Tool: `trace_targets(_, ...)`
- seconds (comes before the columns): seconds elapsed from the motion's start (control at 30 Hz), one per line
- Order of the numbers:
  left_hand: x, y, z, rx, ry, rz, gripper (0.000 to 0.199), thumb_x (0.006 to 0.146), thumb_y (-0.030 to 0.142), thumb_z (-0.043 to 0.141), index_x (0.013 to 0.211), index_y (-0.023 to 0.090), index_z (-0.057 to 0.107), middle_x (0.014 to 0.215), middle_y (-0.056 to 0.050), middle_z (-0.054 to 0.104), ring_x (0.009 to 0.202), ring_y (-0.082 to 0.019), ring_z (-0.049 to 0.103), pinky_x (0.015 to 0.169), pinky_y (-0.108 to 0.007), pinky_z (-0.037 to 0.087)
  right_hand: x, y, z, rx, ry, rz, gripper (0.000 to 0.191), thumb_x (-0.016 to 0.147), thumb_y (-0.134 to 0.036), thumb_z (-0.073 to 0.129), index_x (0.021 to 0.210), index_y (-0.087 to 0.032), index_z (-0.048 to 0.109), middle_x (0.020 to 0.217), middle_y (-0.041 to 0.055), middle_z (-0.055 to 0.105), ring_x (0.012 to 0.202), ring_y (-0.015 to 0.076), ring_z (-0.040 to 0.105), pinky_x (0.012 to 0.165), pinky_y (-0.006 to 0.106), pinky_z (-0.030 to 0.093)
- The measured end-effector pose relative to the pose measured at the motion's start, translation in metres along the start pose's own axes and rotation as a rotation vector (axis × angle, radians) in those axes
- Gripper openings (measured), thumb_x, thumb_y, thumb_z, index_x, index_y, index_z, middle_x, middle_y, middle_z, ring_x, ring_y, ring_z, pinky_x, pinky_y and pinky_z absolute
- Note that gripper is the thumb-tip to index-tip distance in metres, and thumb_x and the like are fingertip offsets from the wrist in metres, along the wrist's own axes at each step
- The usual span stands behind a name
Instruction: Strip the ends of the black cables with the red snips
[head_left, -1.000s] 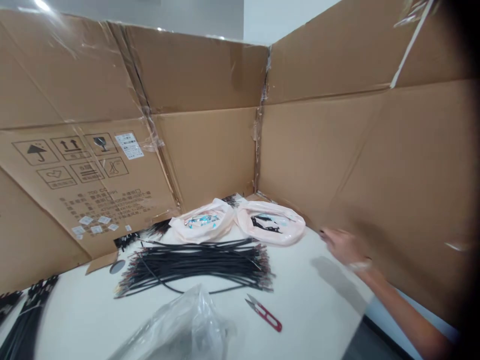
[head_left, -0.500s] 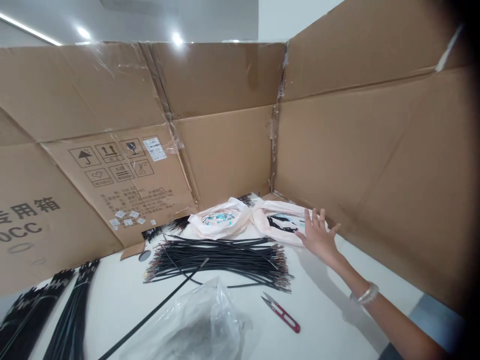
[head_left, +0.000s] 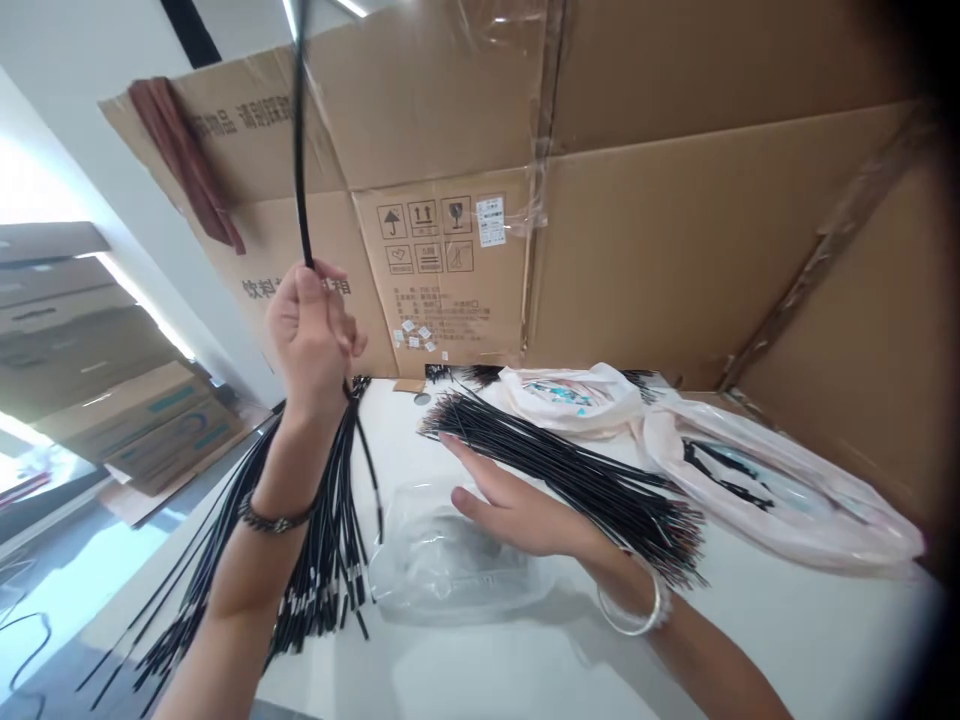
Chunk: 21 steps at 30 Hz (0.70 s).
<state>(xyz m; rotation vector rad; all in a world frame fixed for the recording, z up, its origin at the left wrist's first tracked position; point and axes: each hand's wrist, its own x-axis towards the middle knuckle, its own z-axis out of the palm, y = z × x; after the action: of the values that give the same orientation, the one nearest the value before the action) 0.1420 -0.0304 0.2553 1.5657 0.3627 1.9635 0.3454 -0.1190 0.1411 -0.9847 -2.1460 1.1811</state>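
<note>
Raised high on the left, my left hand [head_left: 311,335] is closed around a black cable [head_left: 299,150]. The cable runs up out of view above the fist, and a length with a pale band hangs below it. My right hand [head_left: 506,508] is stretched out with thumb and fingers apart, holding nothing. It hovers over a clear plastic bag [head_left: 450,585] and beside a thick bundle of black cables [head_left: 570,465] with stripped, coppery ends; whether it touches either I cannot tell. Behind my left forearm lies another spread of black cables [head_left: 330,560] with pale bands near their ends.
Two pale plastic bags sit at the back: one bag [head_left: 525,405] holds small blue pieces, the other bag [head_left: 810,535] black pieces. Tall cardboard walls [head_left: 675,250] enclose the white table [head_left: 420,660]. A dark red cloth [head_left: 187,165] drapes over the left panel. Stacked boxes [head_left: 172,420] stand beyond.
The view has swung left. My left hand has come into sight, lifting a cable. My right hand has moved from the bag of black pieces to above the clear bag. The red snips are no longer visible.
</note>
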Motion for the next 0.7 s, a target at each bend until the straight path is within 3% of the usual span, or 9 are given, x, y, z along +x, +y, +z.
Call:
trace_targets(0.1,0.012,-0.007,0.015,-0.088,0.096,0.025,0.025,0.095,0.04,0.057,0.079,0.021,0.06,0.037,0.013,0.031,0.028,-0.003,0.02,0.033,-0.025,0.013,0.012,-0.001,0.01,0.272,-0.058,-0.051,0.087,0.091,-0.071,0.038,0.156,-0.015,0.019,0.162,0.0154,0.02,0.15,0.0224,0.021,0.122,0.044,0.014)
trace_targets(0.23,0.007,0.003,0.021,-0.038,0.168,-0.067,0.027,0.103,0.032,0.044,0.083,0.023,0.06,0.039,0.012,0.032,0.032,-0.002,0.025,0.046,-0.031,0.015,0.009,-0.004,0.026,0.695,-0.166,-0.078,0.072,0.096,-0.064,0.038,0.146,-0.012,0.037,0.144,0.021,0.051,0.136,0.0233,0.048,0.117,0.046,0.026)
trace_targets(0.33,0.004,0.004,0.026,0.027,0.234,-0.113,0.035,0.107,0.023,0.027,0.086,0.02,0.055,0.039,0.013,0.03,0.032,-0.003,0.023,0.047,-0.032,0.016,0.012,-0.007,0.04,0.942,-0.153,-0.13,0.059,0.095,-0.059,0.047,0.132,-0.012,0.052,0.127,0.0196,0.066,0.12,0.0243,0.063,0.113,0.047,0.031)
trace_targets(0.43,0.002,-0.006,0.031,0.08,0.277,-0.099,0.032,0.106,0.022,0.024,0.086,0.021,0.049,0.04,0.014,0.026,0.031,-0.003,0.02,0.043,-0.03,0.015,0.018,-0.007,0.05,1.136,-0.157,-0.15,0.052,0.087,-0.059,0.06,0.114,-0.014,0.063,0.104,0.014,0.076,0.097,0.0235,0.072,0.104,0.043,0.042)
trace_targets(0.5,0.001,-0.014,0.03,0.077,0.316,-0.099,0.03,0.106,0.023,0.023,0.088,0.021,0.047,0.041,0.015,0.024,0.031,-0.003,0.019,0.042,-0.029,0.016,0.02,-0.005,0.054,1.221,-0.133,-0.135,0.049,0.082,-0.061,0.066,0.095,-0.015,0.067,0.08,0.0073,0.077,0.08,0.0216,0.074,0.097,0.041,0.046)
trace_targets(0.6,0.005,-0.019,0.015,0.125,0.305,-0.096,0.03,0.106,0.025,0.023,0.097,0.019,0.051,0.047,0.013,0.035,0.035,-0.002,0.026,0.045,-0.026,0.023,0.02,-0.006,0.06,1.224,-0.053,-0.111,0.053,0.077,-0.07,0.064,0.073,-0.018,0.058,0.047,-0.0037,0.06,0.064,0.0206,0.073,0.097,0.042,0.045)
trace_targets(0.7,0.018,-0.014,-0.011,0.279,0.067,-0.111,0.029,0.104,0.037,0.035,0.105,0.016,0.055,0.072,0.003,0.06,0.052,-0.001,0.048,0.053,-0.024,0.034,0.013,-0.008,0.068,1.181,-0.009,-0.093,0.057,0.08,-0.075,0.056,0.069,-0.02,0.051,0.041,-0.0069,0.052,0.061,0.0213,0.073,0.098,0.043,0.044)
